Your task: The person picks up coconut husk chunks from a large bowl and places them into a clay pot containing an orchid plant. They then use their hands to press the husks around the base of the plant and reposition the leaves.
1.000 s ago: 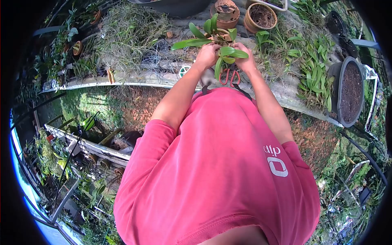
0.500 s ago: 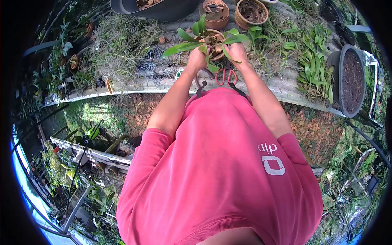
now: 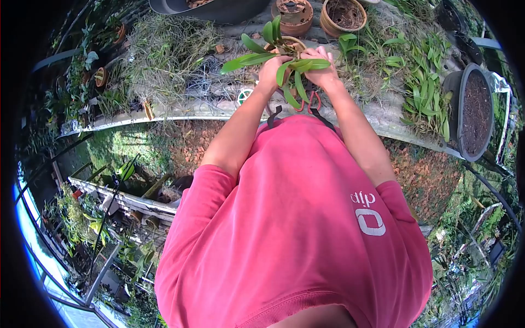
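Observation:
A leafy green plant (image 3: 251, 60) with long glossy leaves sits in a small clay pot (image 3: 294, 42) on the bench. My left hand (image 3: 271, 72) is closed at the plant's base on the pot's near left side, its fingertips partly hidden by leaves. On the right, my right hand (image 3: 324, 70) has curled fingers against the plant's base at the pot rim. Several leaves hang over the near side between my hands and cover part of both. Scissors with red handles (image 3: 315, 101) lie just below, partly covered by leaves.
Behind stand two clay pots (image 3: 343, 15) and a large dark tub (image 3: 219, 10). Dry grassy strands (image 3: 169, 46) lie left, loose leafy plants (image 3: 426, 90) right. A grey tub of soil (image 3: 474, 112) stands by the bench edge (image 3: 191, 116). A green-and-white round object (image 3: 244, 97) lies near my left wrist.
The plant's right-hand leaves have swung down and toward me, now covering more of the scissors. My right hand has shifted upward along the pot rim, with its fingers more curled.

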Tool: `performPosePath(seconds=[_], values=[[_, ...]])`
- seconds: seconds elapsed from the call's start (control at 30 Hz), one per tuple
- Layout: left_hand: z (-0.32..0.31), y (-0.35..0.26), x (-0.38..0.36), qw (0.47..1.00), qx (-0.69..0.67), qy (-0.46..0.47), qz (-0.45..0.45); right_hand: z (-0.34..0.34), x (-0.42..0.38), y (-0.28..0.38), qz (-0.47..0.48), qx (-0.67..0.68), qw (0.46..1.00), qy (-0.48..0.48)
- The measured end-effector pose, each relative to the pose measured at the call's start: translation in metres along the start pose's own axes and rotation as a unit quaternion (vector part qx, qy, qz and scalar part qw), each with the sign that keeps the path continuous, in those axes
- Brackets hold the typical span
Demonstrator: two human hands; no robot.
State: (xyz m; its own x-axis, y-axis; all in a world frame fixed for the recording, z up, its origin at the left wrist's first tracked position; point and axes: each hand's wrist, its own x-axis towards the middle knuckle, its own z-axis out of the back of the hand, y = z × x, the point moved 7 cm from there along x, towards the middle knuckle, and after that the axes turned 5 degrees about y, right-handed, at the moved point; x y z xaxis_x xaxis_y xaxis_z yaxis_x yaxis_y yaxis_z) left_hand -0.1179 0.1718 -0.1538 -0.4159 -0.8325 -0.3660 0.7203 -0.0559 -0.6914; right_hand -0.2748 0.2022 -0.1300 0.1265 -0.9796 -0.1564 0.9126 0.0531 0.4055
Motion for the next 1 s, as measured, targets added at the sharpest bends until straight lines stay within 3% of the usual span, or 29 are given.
performPosePath(seconds=[0.07,0.2,0.23,0.47,0.63,0.73,0.83,1.0], values=[[-0.005,0.005,0.007,0.998,0.053,-0.028,0.012,-0.001,-0.001,0.001,-0.014,0.004,1.0,-0.015],[-0.002,-0.001,0.005,0.995,0.1,-0.011,0.011,-0.003,0.004,0.005,-0.015,-0.028,0.996,0.086],[-0.001,-0.003,0.004,0.998,0.055,-0.027,0.018,-0.002,0.003,0.005,-0.02,-0.027,0.996,0.083],[0.0,0.011,0.014,0.992,0.079,-0.041,0.094,-0.005,0.001,0.003,-0.059,0.027,0.997,0.031],[-0.005,0.004,0.025,0.988,0.138,0.011,0.074,0.001,0.001,-0.002,-0.066,0.034,0.997,0.03],[0.002,-0.012,0.018,0.992,0.117,-0.016,0.035,0.012,-0.006,0.0,-0.018,0.079,0.99,-0.112],[0.006,-0.018,0.013,0.992,0.121,-0.007,0.022,0.014,-0.005,0.0,0.051,0.101,0.982,-0.153],[0.009,-0.019,0.014,0.988,0.15,0.019,-0.017,0.01,-0.005,-0.005,-0.005,0.112,0.989,-0.098]])
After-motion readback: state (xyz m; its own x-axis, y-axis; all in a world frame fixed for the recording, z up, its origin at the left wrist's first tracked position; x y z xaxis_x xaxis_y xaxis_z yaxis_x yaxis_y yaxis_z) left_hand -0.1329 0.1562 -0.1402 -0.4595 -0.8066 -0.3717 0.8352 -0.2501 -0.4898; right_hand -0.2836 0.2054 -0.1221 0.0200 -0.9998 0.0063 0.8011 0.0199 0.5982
